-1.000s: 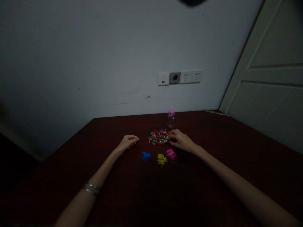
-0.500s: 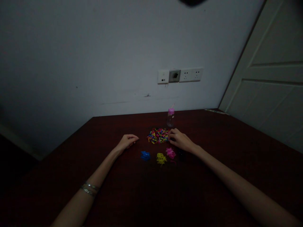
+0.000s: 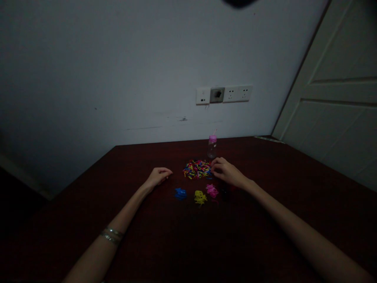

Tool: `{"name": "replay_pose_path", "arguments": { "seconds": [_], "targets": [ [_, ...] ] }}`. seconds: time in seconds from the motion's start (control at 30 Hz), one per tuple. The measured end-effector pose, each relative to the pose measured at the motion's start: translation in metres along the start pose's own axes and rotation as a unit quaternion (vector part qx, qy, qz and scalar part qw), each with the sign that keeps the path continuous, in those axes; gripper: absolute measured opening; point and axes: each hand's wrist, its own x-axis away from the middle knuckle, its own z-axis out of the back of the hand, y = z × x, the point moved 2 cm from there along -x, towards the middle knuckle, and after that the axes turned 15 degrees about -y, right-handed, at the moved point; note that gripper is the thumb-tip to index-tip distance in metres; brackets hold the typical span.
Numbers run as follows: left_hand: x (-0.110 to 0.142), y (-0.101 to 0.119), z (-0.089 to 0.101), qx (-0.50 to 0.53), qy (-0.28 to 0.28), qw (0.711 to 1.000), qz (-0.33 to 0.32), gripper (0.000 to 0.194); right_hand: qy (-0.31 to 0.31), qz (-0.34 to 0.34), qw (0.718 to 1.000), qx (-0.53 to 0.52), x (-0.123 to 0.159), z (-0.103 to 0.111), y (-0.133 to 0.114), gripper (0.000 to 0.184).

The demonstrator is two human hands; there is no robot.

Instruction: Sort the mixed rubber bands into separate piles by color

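Observation:
A mixed heap of small coloured rubber bands [image 3: 196, 169] lies on the dark red table. At the heap's right edge is my right hand [image 3: 225, 171], its fingers curled and pinched; whatever they hold is too small to make out. My left hand [image 3: 158, 177] rests on the table left of the heap, fingers drawn together with nothing visible in them. Nearer to me sit separate piles: blue rubber bands [image 3: 180, 193], yellow rubber bands [image 3: 200, 197] and pink rubber bands [image 3: 212, 190]. A dark pile [image 3: 225, 192] beside the pink one is hard to see.
A clear bottle with a pink lid [image 3: 212, 146] stands behind the heap, close to my right hand. The table [image 3: 141, 243] meets a pale wall with sockets [image 3: 235, 93]. A white panelled door [image 3: 332, 114] is on the right. The light is dim.
My right hand has shifted slightly to the right, away from the heap's middle. My left hand and the piles stay where they were.

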Motion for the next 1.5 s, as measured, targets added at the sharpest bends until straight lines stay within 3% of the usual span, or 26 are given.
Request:
{"name": "replay_pose_path", "arguments": {
  "seconds": [0.27, 0.4, 0.63, 0.8, 1.0, 1.27, 1.5],
  "targets": [
    [0.002, 0.001, 0.000, 0.000, 0.000, 1.000, 0.000, 0.038, -0.080, 0.012, 0.997, 0.004, 0.002, -0.006, 0.002, 0.010],
    [0.004, 0.005, -0.001, -0.004, -0.001, 1.000, -0.001, 0.037, -0.091, 0.017, 0.996, 0.015, 0.002, -0.007, -0.001, 0.011],
    [0.003, 0.004, -0.001, 0.003, 0.001, 1.000, -0.001, 0.037, -0.075, 0.029, 0.997, 0.023, 0.002, -0.006, -0.003, 0.011],
    [0.005, 0.010, -0.005, 0.000, 0.029, 0.999, -0.019, 0.036, 0.003, 0.038, 0.999, 0.018, 0.003, 0.003, -0.007, 0.009],
    [0.015, 0.039, -0.031, -0.031, 0.056, 0.987, -0.149, 0.028, 0.085, 0.077, 0.993, 0.007, 0.008, 0.018, -0.037, 0.009],
    [0.043, 0.075, -0.077, -0.121, -0.030, 0.965, -0.230, 0.027, 0.061, 0.132, 0.989, 0.012, 0.010, 0.013, -0.071, 0.008],
    [0.049, 0.078, -0.086, -0.200, -0.044, 0.941, -0.269, 0.016, 0.055, 0.147, 0.988, 0.007, 0.011, 0.014, -0.088, 0.009]
  ]
}}
